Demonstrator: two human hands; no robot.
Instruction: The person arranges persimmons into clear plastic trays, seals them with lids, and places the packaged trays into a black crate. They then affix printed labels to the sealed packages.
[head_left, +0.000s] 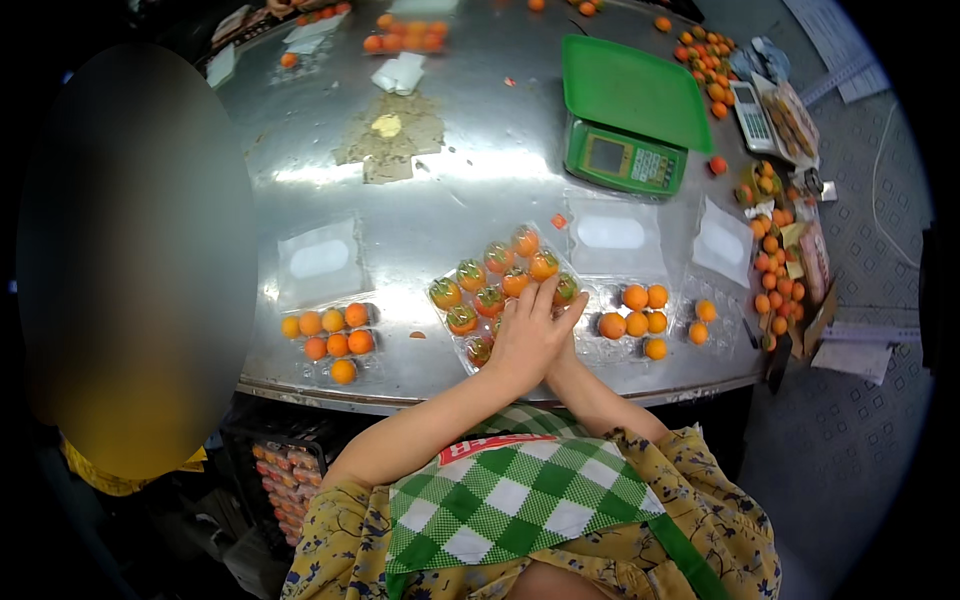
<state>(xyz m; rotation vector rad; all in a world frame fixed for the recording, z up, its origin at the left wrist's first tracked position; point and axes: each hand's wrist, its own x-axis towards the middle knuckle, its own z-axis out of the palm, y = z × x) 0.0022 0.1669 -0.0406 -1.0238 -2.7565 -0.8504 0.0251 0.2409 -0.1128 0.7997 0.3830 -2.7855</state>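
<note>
A closed clear plastic clamshell pack (495, 279) of orange fruit with green calyxes, perhaps tomatoes or persimmons, lies aslant at the table's front edge. Palm down, my left hand (529, 330) rests on the lid at its lower right side, fingers slightly apart and thumb spread toward the right corner. My right hand (561, 358) is mostly hidden beneath the left, with only the wrist area plain; its fingers cannot be seen. To the left, an open pack (375, 356) holds several orange fruits. Another open pack (589, 349), partly filled, stands right of my hands.
Behind the pack is a green weighing scale (626, 154). Farther right are an open pack with two fruits (705, 322), loose fruit (780, 289) and a calculator (752, 116). A blurred person (142, 262) is at left. A crate (281, 435) of packs stands below the table (480, 165).
</note>
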